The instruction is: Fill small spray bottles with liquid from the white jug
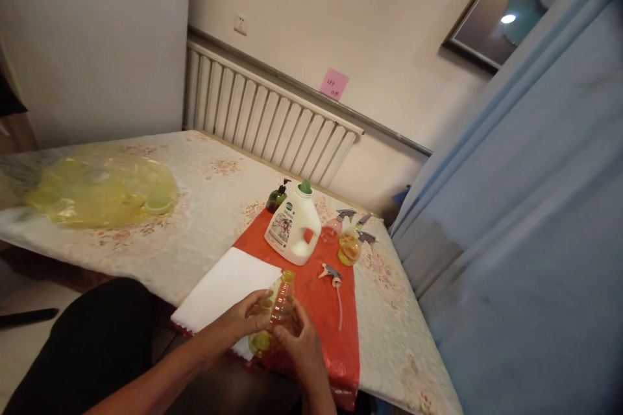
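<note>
Near the table's front edge, a clear yellow spray bottle (281,305) without its top is held between both hands, tilted, its open neck up. My left hand (254,315) is closed on its left side, and my right hand (300,334) grips it from the right. A grey and white trigger spray head (331,274) with a thin clear tube lies just beyond, on the red sheet (316,298). Under and left of the bottle is a white cloth (228,288). Behind stands a large white jug (293,225) with a green cap.
Pink (331,229) and yellow spray bottles (349,249) stand right of the jug; a dark green pump bottle (277,198) is behind it. A yellow plastic bag (100,188) with a round lid (158,205) lies at left. A blue curtain (506,207) hangs along the right side.
</note>
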A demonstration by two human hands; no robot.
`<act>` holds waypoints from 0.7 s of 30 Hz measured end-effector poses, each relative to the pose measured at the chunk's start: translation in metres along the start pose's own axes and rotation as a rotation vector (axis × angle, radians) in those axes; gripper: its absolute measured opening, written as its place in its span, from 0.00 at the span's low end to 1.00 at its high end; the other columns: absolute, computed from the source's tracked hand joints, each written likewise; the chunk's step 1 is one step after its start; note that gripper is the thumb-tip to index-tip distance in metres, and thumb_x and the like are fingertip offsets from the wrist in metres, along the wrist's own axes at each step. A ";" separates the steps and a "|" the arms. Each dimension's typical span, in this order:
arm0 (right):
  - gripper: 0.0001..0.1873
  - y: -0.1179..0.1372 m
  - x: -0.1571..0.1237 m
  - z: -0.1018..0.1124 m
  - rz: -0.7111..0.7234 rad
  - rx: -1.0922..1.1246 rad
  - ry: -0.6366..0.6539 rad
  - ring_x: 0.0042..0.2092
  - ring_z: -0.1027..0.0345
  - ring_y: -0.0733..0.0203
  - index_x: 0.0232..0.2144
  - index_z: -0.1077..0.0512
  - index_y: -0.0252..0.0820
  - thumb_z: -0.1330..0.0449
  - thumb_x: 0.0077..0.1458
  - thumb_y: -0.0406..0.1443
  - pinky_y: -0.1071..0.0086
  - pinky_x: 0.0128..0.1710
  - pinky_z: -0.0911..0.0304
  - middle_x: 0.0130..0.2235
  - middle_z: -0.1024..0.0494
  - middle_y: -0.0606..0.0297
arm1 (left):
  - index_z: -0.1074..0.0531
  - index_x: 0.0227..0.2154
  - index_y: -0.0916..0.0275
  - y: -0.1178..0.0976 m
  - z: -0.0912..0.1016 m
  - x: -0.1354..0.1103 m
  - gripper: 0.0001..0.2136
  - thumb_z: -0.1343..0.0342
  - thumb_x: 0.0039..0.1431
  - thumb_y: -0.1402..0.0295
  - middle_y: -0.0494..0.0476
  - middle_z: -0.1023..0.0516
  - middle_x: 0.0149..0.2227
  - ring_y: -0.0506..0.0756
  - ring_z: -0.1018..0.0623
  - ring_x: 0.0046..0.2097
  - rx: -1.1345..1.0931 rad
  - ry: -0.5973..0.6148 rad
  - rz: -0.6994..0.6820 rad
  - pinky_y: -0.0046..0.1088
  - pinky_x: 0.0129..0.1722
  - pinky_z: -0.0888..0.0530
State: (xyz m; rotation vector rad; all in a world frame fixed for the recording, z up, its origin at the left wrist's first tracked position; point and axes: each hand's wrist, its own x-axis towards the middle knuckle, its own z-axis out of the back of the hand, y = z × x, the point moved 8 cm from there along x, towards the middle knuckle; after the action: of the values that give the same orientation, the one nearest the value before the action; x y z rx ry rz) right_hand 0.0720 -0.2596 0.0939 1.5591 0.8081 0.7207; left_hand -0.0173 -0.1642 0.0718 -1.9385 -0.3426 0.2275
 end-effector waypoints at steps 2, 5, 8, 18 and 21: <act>0.33 0.001 0.000 -0.003 0.005 0.005 0.011 0.52 0.25 0.48 0.51 0.28 0.43 0.29 0.39 0.36 0.55 0.53 0.31 0.50 0.20 0.58 | 0.34 0.58 0.60 -0.004 0.003 0.000 0.33 0.33 0.51 0.56 0.65 0.26 0.57 0.67 0.29 0.59 0.065 0.016 -0.013 0.47 0.61 0.36; 0.34 0.000 0.001 -0.008 0.006 0.024 0.025 0.53 0.26 0.47 0.52 0.28 0.44 0.29 0.38 0.35 0.55 0.54 0.31 0.51 0.20 0.58 | 0.33 0.58 0.60 -0.001 0.013 0.002 0.35 0.31 0.47 0.57 0.65 0.25 0.55 0.68 0.29 0.59 0.131 0.022 -0.011 0.47 0.61 0.36; 0.36 -0.006 0.005 -0.009 -0.019 -0.021 0.009 0.52 0.25 0.46 0.51 0.27 0.44 0.28 0.36 0.34 0.53 0.54 0.31 0.50 0.20 0.58 | 0.34 0.59 0.59 0.003 0.025 0.005 0.38 0.29 0.44 0.58 0.64 0.25 0.55 0.69 0.31 0.60 0.127 0.014 -0.039 0.47 0.62 0.37; 0.38 -0.045 0.030 -0.005 -0.032 -0.046 -0.134 0.49 0.25 0.47 0.53 0.29 0.43 0.28 0.38 0.43 0.57 0.49 0.29 0.49 0.20 0.54 | 0.33 0.56 0.59 -0.019 0.074 0.014 0.34 0.31 0.44 0.62 0.63 0.24 0.53 0.67 0.28 0.58 0.192 -0.065 -0.009 0.45 0.59 0.33; 0.25 -0.051 0.036 -0.004 -0.007 -0.273 -0.243 0.38 0.25 0.52 0.47 0.25 0.43 0.34 0.48 0.46 0.61 0.42 0.29 0.36 0.19 0.60 | 0.35 0.57 0.61 -0.053 0.111 0.020 0.34 0.32 0.48 0.59 0.65 0.26 0.56 0.67 0.29 0.60 0.170 -0.277 -0.089 0.44 0.62 0.37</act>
State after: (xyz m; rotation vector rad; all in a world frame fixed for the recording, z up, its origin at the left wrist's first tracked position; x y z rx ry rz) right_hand 0.0842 -0.2233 0.0439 1.3634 0.5125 0.5949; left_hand -0.0408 -0.0418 0.0785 -1.7219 -0.5724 0.4537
